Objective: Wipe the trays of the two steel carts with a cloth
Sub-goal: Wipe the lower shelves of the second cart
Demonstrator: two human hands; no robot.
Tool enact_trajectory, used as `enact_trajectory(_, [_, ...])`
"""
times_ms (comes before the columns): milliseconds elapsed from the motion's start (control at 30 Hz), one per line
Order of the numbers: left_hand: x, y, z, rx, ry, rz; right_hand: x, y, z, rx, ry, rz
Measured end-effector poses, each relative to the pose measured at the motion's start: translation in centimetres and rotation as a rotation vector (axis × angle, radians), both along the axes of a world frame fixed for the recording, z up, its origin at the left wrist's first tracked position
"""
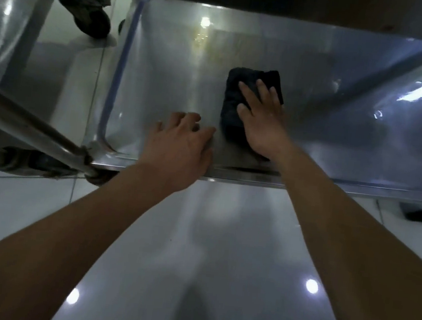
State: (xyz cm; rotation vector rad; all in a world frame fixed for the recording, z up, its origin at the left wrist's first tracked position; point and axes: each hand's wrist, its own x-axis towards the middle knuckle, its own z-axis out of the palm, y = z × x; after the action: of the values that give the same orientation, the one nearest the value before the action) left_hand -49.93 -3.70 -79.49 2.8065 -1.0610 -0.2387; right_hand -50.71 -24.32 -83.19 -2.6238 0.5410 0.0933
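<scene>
Pressing down with straight, spread fingers, the right hand lies flat on a dark cloth that sits bunched on the floor of the steel tray. The cloth is near the tray's middle, a little toward its front rim, and part of it sticks out beyond the fingertips and to the left of the palm. No finger curls round the cloth; the hand only bears on it from above.

The left hand rests on the tray's front rim, just left of the cloth and apart from it, its fingers bent loosely with the tips touching the tray floor; it holds nothing.

At the tray's front left corner a steel cart post slants away toward the left edge of the view. Beyond the tray's left wall, near its far end, a dark caster wheel stands on the glossy white tiled floor, which also fills the space in front of the tray, beneath both forearms.
</scene>
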Motion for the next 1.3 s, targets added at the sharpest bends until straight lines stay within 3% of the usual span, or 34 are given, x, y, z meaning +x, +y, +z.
enact_trajectory(300, [-1.0,-4.9,-0.7,-0.013,-0.036,-0.014,-7.9,-14.6,0.2,-0.065,0.001,-0.270])
enact_trajectory(600, [-0.5,-3.4,-1.0,-0.088,-0.055,-0.042,-7.3,-13.6,-0.7,-0.127,0.016,-0.356])
enact_trajectory(867, [0.5,3.4,-1.1,-0.126,-0.164,0.087,-1.5,-5.5,0.3,-0.110,0.042,-0.185])
enact_trajectory(1133, [-0.4,7.9,-1.4,-0.156,-0.205,0.098,7.2,9.2,0.8,-0.026,0.007,0.169])
enact_trajectory(1300, [-0.7,8.5,-1.7,-0.129,-0.130,0.081,11.7,16.2,0.6,0.037,0.040,0.396])
